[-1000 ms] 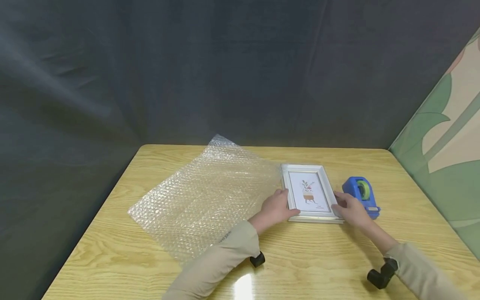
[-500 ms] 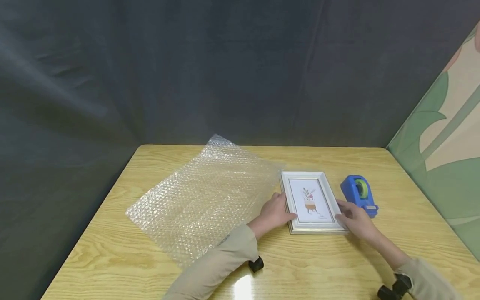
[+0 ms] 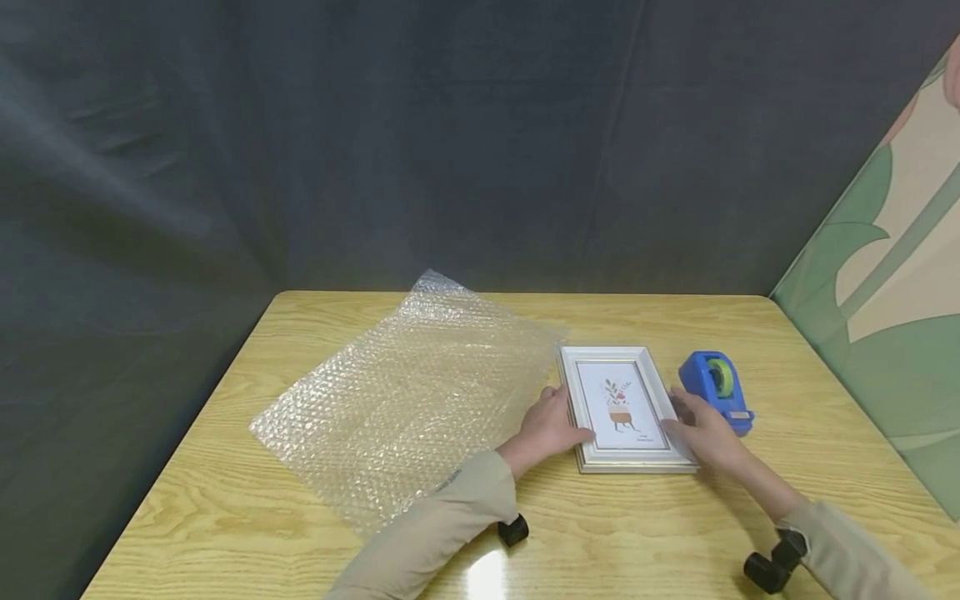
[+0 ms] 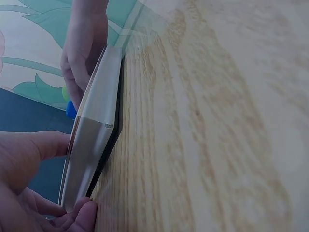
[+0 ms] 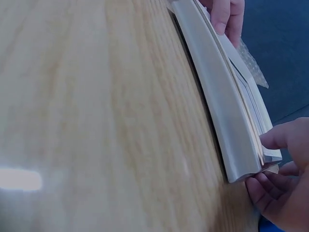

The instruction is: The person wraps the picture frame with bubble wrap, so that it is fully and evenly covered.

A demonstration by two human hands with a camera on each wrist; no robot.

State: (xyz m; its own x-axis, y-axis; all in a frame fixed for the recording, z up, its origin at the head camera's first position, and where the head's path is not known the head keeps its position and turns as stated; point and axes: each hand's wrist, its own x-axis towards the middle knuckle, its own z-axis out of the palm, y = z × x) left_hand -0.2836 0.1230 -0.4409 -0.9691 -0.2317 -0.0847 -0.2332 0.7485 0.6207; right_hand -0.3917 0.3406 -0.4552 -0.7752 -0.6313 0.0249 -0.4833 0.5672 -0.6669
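A white picture frame (image 3: 612, 462) with a plant print lies face up on the table, right of centre. At its left side my left hand (image 3: 551, 423) grips the border, thumb on top and fingers against the outer edge. My right hand (image 3: 707, 432) holds the opposite border; in the right wrist view its thumb (image 5: 277, 136) lies on the face and the fingers (image 5: 270, 191) curl at the edge. From the left wrist view, the frame's side (image 4: 91, 140) looks close to the tabletop. A sheet of bubble wrap (image 3: 420, 392) lies flat just left of the frame.
Behind my right hand stands a blue tape dispenser (image 3: 705, 379) with a green roll. The wooden table (image 3: 247, 517) ends at a dark curtain (image 3: 450, 150) at the back. A leaf-patterned panel (image 3: 900, 333) borders the right side.
The picture frame has slid toward me, mostly in the first half second, with both hands on it. My right hand has shifted slightly along its border. The bubble wrap stays put.
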